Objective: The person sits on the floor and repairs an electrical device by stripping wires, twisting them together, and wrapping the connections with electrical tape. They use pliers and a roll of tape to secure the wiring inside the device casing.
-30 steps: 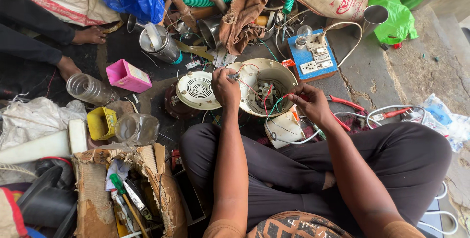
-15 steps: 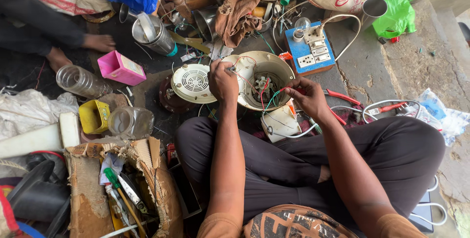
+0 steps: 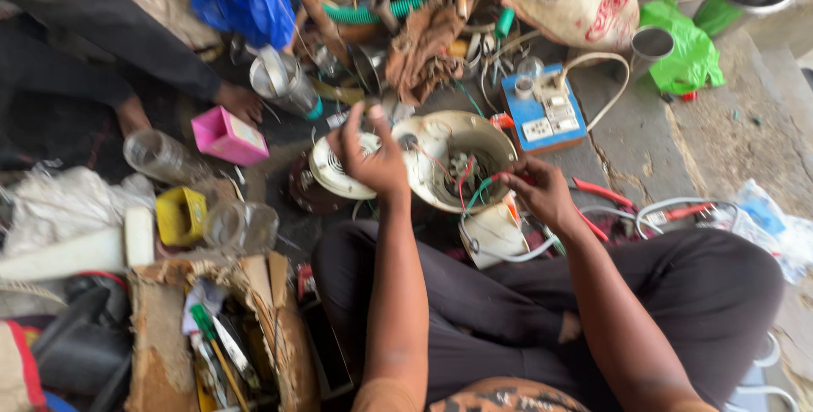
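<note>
Left hand [image 3: 373, 158] steadies cream housing [image 3: 461, 171] — right hand [image 3: 538, 192] pinches wires [image 3: 478, 185].

Soft, even daylight w/ faint shadows, no glare; whole frame motion-blurred, worst at the edges.

We note that our left hand [image 3: 373, 158] has lifted off the cream appliance shell [image 3: 461, 171] with fingers now spread, while our right hand [image 3: 538, 192] has drawn in to the shell's rim, pinching its coloured wires [image 3: 474, 183].
</note>
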